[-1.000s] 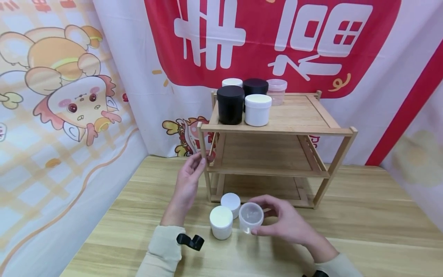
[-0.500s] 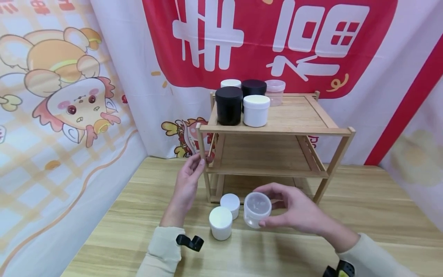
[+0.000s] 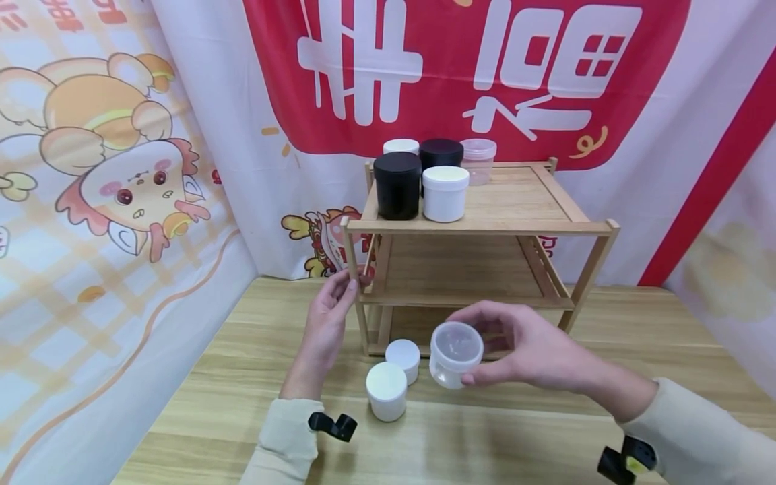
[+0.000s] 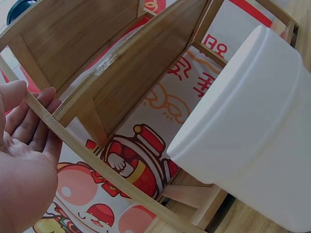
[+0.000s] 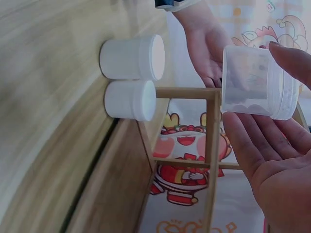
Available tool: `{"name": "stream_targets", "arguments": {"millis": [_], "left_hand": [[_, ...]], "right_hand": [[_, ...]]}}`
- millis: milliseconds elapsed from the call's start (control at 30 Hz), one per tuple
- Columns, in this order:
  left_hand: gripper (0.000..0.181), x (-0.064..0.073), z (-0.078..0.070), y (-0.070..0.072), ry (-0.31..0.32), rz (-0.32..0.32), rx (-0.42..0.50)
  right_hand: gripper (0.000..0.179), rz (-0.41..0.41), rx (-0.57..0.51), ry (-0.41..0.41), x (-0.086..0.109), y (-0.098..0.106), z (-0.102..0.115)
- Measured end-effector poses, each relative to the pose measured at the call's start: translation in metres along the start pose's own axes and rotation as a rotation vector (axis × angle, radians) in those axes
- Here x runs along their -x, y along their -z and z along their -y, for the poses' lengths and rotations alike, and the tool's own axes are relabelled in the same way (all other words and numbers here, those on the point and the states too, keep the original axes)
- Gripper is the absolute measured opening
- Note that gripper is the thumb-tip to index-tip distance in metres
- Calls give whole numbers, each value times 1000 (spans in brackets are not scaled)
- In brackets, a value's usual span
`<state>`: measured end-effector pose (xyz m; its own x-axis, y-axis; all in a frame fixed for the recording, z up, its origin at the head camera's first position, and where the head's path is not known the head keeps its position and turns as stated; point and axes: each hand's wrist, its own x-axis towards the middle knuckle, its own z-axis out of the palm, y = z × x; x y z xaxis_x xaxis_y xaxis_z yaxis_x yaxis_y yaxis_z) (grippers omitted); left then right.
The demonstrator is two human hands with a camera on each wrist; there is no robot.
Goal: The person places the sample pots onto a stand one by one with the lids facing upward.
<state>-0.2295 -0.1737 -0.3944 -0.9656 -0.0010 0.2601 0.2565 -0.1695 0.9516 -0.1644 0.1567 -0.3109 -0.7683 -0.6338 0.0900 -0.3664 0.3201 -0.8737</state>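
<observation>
My right hand (image 3: 526, 345) holds a clear plastic jar (image 3: 456, 356) with a frosted lid between thumb and fingers, raised above the table in front of the wooden shelf rack (image 3: 485, 227). The right wrist view shows this clear jar (image 5: 248, 82) lying sideways in that picture, fingers along one side and thumb on the other. At the rack's left front post, my left hand (image 3: 330, 316) grips the wood, thumb in front and fingers behind. Between the hands stand two lidded white jars, a nearer jar (image 3: 386, 392) and a shorter jar (image 3: 403, 360) right behind it.
On the rack's top tier, toward the left, stand a black jar (image 3: 397, 186), a white jar (image 3: 445, 194), another black jar (image 3: 441, 152), another white jar (image 3: 401, 145) and a clear jar (image 3: 479, 162). Printed cloth (image 3: 200, 67) hangs behind the wooden table (image 3: 661, 364).
My right hand has lifted the clear jar up and slightly right, away from the two white jars. My left hand stays on the rack post.
</observation>
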Motion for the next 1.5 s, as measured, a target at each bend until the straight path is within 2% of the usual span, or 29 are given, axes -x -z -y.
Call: {"name": "stream_targets", "arguments": {"millis": [167, 533, 700, 1033, 1233, 1367, 1500], "left_hand": [[48, 0, -1, -1, -4, 2, -6], [48, 0, 1, -1, -8, -3, 8], [42, 0, 2, 0, -4, -20, 22], [44, -2, 2, 1, 0, -16, 19], [44, -2, 3, 0, 1, -9, 20], [40, -1, 3, 0, -1, -10, 27], [41, -2, 4, 1, -5, -13, 25]], "right_hand": [[62, -53, 26, 16, 3, 12, 10], [61, -189, 110, -2, 6, 43, 41], [65, -247, 164, -57, 2, 57, 55], [74, -395, 225, -151, -12, 85, 74], [76, -426, 250, -188, -19, 96, 79], [72, -436, 249, -184, -22, 100, 82], [80, -448, 253, -197, -30, 105, 84]]}}
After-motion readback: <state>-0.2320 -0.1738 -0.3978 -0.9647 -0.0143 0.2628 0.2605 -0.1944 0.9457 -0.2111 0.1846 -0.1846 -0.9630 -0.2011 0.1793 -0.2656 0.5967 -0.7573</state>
